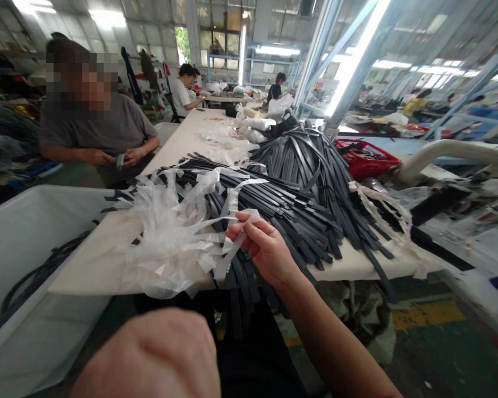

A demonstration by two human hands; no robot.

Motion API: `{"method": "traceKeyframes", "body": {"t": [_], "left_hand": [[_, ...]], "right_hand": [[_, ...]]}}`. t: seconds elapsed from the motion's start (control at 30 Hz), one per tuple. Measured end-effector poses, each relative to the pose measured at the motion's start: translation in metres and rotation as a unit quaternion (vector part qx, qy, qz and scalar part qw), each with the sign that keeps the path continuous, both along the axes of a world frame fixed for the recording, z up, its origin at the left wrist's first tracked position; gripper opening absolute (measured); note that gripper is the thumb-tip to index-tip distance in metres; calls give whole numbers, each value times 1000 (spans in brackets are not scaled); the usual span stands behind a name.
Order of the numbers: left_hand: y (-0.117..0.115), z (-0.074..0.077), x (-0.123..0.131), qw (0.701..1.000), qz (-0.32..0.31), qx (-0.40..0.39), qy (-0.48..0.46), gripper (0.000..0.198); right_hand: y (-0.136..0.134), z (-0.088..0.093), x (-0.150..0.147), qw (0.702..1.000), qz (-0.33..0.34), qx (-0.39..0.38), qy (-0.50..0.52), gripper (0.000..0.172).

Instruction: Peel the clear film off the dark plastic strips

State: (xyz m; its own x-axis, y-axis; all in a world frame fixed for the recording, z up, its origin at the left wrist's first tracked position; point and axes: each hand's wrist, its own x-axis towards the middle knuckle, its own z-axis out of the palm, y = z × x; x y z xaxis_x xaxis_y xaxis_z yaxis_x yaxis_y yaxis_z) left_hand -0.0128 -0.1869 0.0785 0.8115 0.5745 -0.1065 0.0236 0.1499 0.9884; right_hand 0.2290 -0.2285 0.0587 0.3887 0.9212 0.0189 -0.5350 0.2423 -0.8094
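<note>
My right hand (265, 243) is closed, with thumb and fingertips pinching a translucent plastic strip (251, 216) above the table's front part. Close to the camera at the bottom, my left hand (153, 354) shows only as a large blurred rounded shape, and its fingers are hidden. Left of my right hand lies a loose heap of clear plastic strips (166, 243). Under and behind that hand spreads a pile of flat black straps (269, 204), some hanging over the front edge. Another bundle of black straps (307, 160) lies farther back.
A white bin (45, 202) with black strips inside stands left of the cream-topped table (91, 271). Across it, a person (103, 127) holds a small grey piece in both hands. A red basket (367, 157) and a pale curved pipe (448, 152) are at the right.
</note>
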Motion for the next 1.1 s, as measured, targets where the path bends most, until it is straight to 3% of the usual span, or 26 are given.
{"method": "traceKeyframes", "body": {"t": [0.1, 0.13, 0.23, 0.3, 0.37, 0.43, 0.57, 0.67, 0.77, 0.83, 0.9, 0.93, 0.97, 1.0, 1.03, 1.1], "left_hand": [[21, -16, 39, 994, 49, 97, 15, 28], [26, -26, 50, 995, 47, 90, 20, 36], [28, -56, 72, 997, 3, -75, -18, 62], [24, -65, 78, 975, -24, -211, -60, 71], [25, -62, 82, 949, -13, -302, -88, 62], [34, -50, 85, 934, 48, -339, -105, 42], [67, -26, 78, 914, 215, -320, -125, 25], [83, -23, 68, 910, 266, -287, -138, 21], [79, -34, 64, 920, 251, -256, -156, 18], [67, -43, 66, 934, 214, -240, -158, 19], [50, -52, 72, 952, 166, -209, -151, 24], [40, -56, 75, 963, 141, -182, -141, 27], [30, -59, 78, 975, 113, -143, -126, 30], [20, -61, 81, 987, 82, -89, -106, 33], [11, -63, 84, 995, 43, -20, -87, 34], [-4, -66, 90, 985, -47, 153, -70, 34]], "right_hand": [[-14, -3, -4, 1000, 20, -14, -12, 29], [-20, -4, -5, 999, 42, -16, -21, 25], [-39, -11, -11, 983, 164, -16, -86, 19], [-51, -16, -16, 953, 262, -34, -146, 18], [-63, -23, -20, 919, 329, -73, -206, 16], [-76, -31, -19, 891, 346, -120, -266, 20], [-113, -56, -3, 850, 282, -205, -395, 26], [-152, -86, 19, 818, 216, -267, -462, 25], [-194, -123, 43, 781, 177, -333, -498, 25], [-217, -139, 56, 746, 136, -376, -532, 24], [-231, -137, 62, 712, 46, -409, -569, 24], [-233, -129, 61, 709, -4, -410, -574, 26], [-232, -117, 57, 725, -38, -394, -564, 27], [-227, -103, 50, 762, -46, -365, -533, 29], [-219, -90, 40, 819, -21, -315, -479, 32], [-195, -71, 18, 916, 102, -206, -328, 46]]}}
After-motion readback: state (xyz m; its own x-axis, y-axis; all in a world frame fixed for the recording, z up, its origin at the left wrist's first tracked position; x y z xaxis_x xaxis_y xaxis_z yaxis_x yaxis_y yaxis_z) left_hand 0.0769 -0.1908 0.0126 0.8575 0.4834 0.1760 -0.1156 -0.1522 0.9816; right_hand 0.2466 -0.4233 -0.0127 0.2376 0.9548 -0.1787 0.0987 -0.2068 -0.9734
